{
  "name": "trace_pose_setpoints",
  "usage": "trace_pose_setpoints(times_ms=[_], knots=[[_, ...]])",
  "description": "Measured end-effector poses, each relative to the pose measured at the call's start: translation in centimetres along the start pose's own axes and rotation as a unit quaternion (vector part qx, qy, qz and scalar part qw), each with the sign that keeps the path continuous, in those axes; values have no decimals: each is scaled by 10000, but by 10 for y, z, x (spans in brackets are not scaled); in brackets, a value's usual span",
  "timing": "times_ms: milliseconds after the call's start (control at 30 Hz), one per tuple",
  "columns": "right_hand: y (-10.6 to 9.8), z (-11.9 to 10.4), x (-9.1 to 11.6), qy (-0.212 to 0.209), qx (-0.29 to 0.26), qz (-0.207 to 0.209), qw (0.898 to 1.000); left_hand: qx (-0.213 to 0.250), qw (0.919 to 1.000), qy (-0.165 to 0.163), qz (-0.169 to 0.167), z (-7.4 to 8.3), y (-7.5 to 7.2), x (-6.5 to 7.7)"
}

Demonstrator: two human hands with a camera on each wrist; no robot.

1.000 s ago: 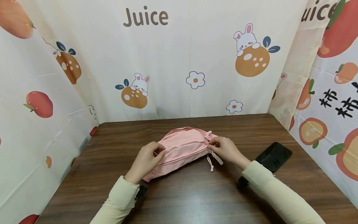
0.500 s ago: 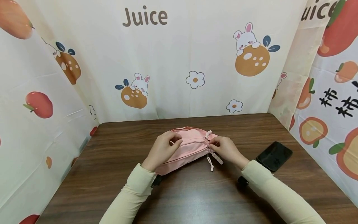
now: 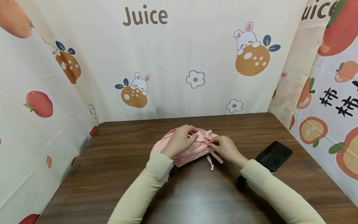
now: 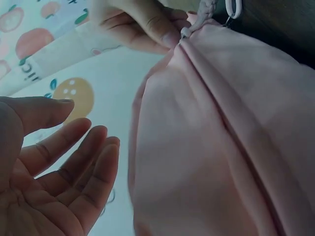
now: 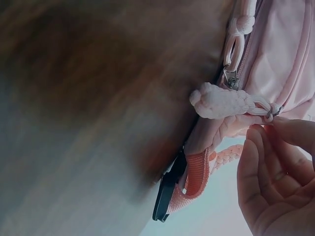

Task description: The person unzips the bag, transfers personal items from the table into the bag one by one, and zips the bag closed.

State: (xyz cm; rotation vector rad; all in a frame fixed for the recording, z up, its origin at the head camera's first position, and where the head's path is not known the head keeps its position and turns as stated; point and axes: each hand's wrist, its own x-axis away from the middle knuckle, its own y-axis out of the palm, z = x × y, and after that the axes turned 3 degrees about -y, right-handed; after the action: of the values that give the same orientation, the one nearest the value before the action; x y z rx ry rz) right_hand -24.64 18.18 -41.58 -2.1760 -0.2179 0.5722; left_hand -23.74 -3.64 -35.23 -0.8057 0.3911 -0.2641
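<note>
Head view: here's the pink bag point(image 3: 195, 150), lying aslant on the brown tabletop point(image 3: 112, 174), just below the middle of the frame. Over its top comes the left hand point(image 3: 181, 141), fingers loosely bent, thumb apart from them, gripping nothing. At the bag's end, right of centre, the right hand point(image 3: 226, 151) has thumb and fingers together, pinching the fabric. Just beside that pinch, a knotted pull point(image 3: 208, 134) sits above, with a braided pull point(image 3: 216, 158) and a thin cord point(image 3: 210, 164) hanging below. Out to the right, near the right sleeve point(image 3: 279, 189), lies a black phone point(image 3: 275, 155). Behind it all, the fruit-and-rabbit curtain point(image 3: 173, 46) fills the upper frame.

Over to the left wrist view: pink fabric takes the centre and right, a dark seam point(image 4: 229, 130) slanting down it from the upper middle. Lower left, the left hand shows its palm, fingers spread and apart from the bag. Top centre, the right hand pinches the bag's corner, right where the seam ends.

And the right wrist view: bag at upper right, thumb and fingertips meeting on its edge, right beside the knotted pull. Below centre, there's a black buckle point(image 5: 168, 194) with a coral strap point(image 5: 198, 174) alongside; the left side is blurred.
</note>
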Motion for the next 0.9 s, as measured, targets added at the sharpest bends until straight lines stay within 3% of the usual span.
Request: trace_pose_setpoints(times_ms=[267,533,900], knots=[[0,1,0,-45,-56,-27,10000,-451,9971,-305,-537,9,22,-28],[-1,1,0,-36,-143,-38,9999,-1182,9860,-491,-1064,13,38,-48],[0,1,0,-93,-227,-96,9997,-1989,9719,-428,-1187,15,54,-62]])
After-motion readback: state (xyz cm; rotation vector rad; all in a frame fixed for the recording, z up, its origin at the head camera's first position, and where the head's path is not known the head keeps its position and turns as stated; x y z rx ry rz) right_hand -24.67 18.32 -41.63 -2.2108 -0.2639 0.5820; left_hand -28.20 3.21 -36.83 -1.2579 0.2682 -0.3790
